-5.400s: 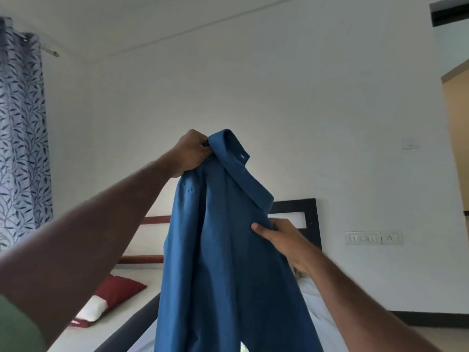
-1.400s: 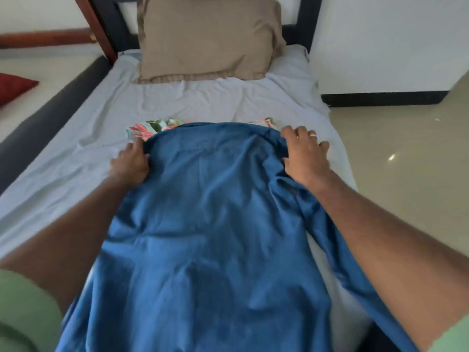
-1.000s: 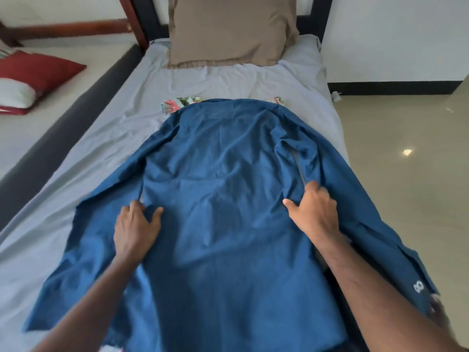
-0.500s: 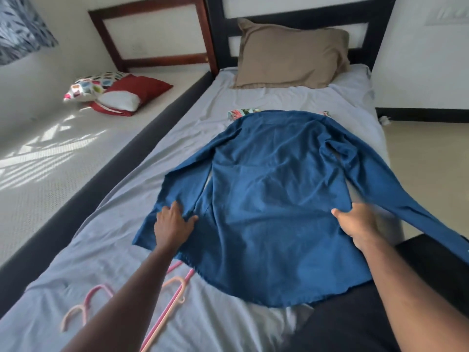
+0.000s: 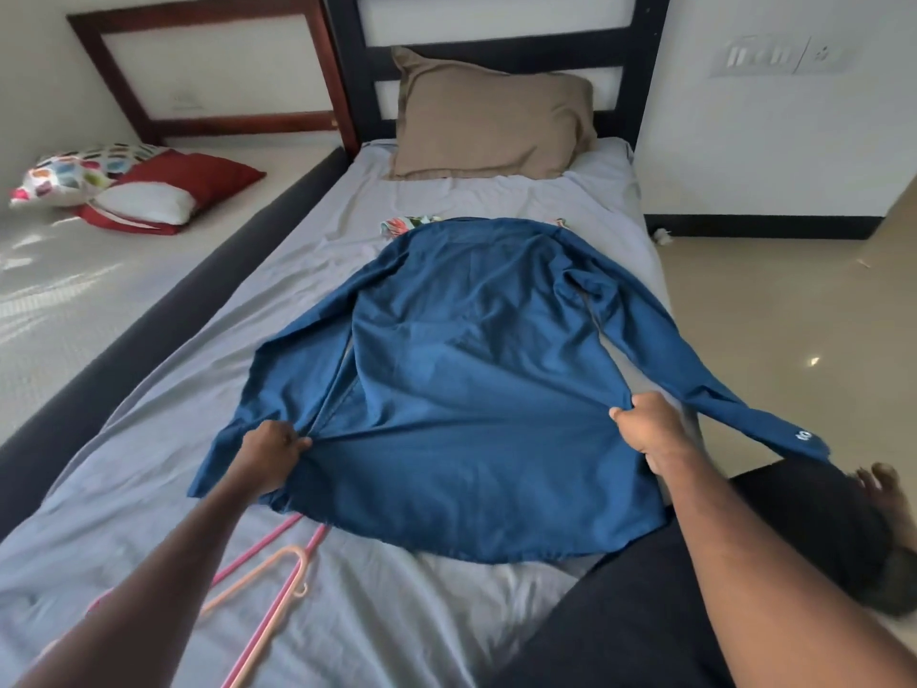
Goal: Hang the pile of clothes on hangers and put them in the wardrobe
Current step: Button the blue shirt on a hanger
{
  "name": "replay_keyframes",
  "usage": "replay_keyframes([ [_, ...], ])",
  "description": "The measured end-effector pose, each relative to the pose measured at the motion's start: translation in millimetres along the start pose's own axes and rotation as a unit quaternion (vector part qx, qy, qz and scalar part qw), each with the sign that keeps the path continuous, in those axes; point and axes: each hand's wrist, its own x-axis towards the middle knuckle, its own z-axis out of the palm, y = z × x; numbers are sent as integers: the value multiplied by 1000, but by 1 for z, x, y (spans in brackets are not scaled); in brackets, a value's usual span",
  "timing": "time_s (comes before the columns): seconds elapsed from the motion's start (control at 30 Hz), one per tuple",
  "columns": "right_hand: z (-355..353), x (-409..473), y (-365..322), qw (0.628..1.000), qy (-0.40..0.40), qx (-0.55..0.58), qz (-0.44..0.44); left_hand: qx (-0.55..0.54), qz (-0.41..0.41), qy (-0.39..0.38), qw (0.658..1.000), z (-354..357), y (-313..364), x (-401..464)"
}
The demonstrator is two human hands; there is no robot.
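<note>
One blue shirt (image 5: 476, 389) is spread flat, back up, on the grey sheet (image 5: 163, 419) of the bed. Its bottom edge is gripped at two spots. The cloth at the left side is pinched by the left hand (image 5: 270, 451), with the fingers curled round a fold. The cloth at the right side is held tight by the right hand (image 5: 647, 429), closed like a fist on it. The cloth is pulled straight between the two hands. One sleeve is laid out on the sheet at the left, and the other is hung over the right edge of the bed. A bit of flowery cloth (image 5: 407, 224) is seen under the shirt's top edge. Two hangers are laid on the sheet near the left arm, one pink (image 5: 278, 603) and one peach (image 5: 258, 578), with the pink one partly tucked under the shirt's bottom edge. One tan pillow (image 5: 491, 126) is leaned at the head of the bed. Three more cushions (image 5: 149, 188) are piled on the second bed at the left.
</note>
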Motion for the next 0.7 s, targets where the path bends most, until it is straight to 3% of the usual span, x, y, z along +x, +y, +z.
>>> replay_keyframes([
  [0.1, -3, -4, -2, 999, -42, -32, 10, 25, -14, -24, 999, -3, -2, -1],
  [0.23, -21, -23, -18, 976, -178, -110, 57, 51, -5, 16, 999, 4, 7, -15],
  [0.33, -34, -32, -26, 955, -254, -130, 83, 68, 12, -3, 998, 6, 6, -12],
  [0.53, -35, -24, -21, 968, -188, -147, 75, 63, 18, -139, 988, -14, -10, 7],
  [0.63, -31, -19, -21, 981, -127, -142, 36, 99, 46, -109, 988, -16, -1, 4],
  [0.7, -25, -15, -26, 988, -82, -129, 2, 60, 51, -64, 995, -15, 7, 5],
])
